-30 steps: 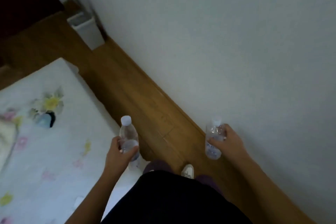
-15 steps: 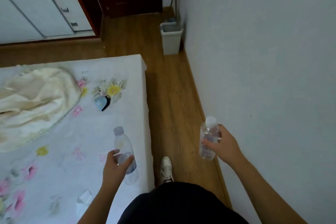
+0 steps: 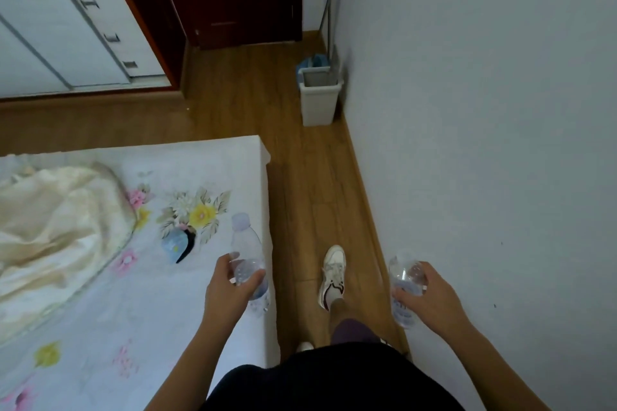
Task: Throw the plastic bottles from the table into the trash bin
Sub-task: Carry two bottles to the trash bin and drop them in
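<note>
My left hand [image 3: 230, 290] grips a clear plastic bottle [image 3: 245, 243] with a pale cap, held upright over the edge of the bed. My right hand [image 3: 430, 294] grips a second clear bottle [image 3: 402, 272] close to the wall, its neck tilted toward me. A pale grey trash bin [image 3: 319, 103] stands open on the wooden floor ahead, against the wall and well beyond both hands.
A bed with a flowered white sheet [image 3: 100, 277] and a cream blanket [image 3: 50, 230] fills the left. A narrow strip of wooden floor [image 3: 310, 177] runs between bed and wall [image 3: 484, 143] to the bin. A mop [image 3: 329, 10] leans behind the bin. My shoe [image 3: 334, 272] is on the floor.
The view has swung left and forward, so the bin, door and wardrobe now lie straight ahead and nearer. Both hands still hold their bottles. One foot has stepped forward.
</note>
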Demonstrator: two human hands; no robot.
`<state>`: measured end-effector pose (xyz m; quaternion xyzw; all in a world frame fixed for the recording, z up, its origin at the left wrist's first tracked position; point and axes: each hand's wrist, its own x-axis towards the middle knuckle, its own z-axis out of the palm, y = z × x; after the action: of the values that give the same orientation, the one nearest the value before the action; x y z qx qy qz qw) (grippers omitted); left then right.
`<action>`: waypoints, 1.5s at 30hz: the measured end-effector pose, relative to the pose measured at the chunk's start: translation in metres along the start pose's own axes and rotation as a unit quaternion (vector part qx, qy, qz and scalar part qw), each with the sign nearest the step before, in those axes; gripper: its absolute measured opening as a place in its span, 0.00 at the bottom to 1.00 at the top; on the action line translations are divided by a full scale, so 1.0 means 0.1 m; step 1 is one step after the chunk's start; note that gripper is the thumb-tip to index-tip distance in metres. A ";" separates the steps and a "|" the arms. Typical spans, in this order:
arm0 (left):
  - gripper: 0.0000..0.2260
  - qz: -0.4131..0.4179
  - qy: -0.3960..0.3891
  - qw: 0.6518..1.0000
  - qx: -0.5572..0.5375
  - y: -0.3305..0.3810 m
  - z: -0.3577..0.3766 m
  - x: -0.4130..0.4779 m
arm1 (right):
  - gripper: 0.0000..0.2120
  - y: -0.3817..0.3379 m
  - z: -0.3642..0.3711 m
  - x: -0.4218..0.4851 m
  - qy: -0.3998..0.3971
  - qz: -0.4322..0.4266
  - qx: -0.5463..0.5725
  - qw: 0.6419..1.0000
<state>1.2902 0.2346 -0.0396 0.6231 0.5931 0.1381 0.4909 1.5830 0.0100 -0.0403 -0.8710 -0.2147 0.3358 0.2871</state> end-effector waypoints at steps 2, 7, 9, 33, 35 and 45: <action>0.36 -0.008 0.001 1.000 0.003 0.13 0.03 0.28 | 0.15 -0.09 0.00 0.32 -0.006 0.015 -0.002 1.000; 0.40 -0.042 0.017 0.999 0.008 0.45 0.04 1.15 | 0.20 -0.55 -0.01 1.34 -0.030 0.013 0.005 0.999; 0.40 -0.061 0.034 0.997 0.016 0.61 0.00 1.47 | 0.23 -0.86 -0.03 1.76 -0.052 0.006 -0.002 0.999; 0.29 -0.067 0.058 0.996 0.019 2.40 -0.43 5.53 | 0.29 -4.06 -0.06 5.47 -0.095 -0.083 -0.011 0.992; 0.24 -0.031 0.039 0.998 0.038 2.66 -0.43 5.88 | 0.26 -4.14 -0.12 5.62 -0.071 -0.066 -0.003 0.995; 0.20 -0.005 -0.007 1.000 0.010 3.49 -0.31 7.43 | 0.21 -4.59 -0.18 6.82 -0.036 0.003 -0.034 0.999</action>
<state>1.6697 0.9628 -0.0584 0.6260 0.5939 0.1252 0.4895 1.9777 0.7314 -0.0481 -0.8683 -0.2336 0.3606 0.2478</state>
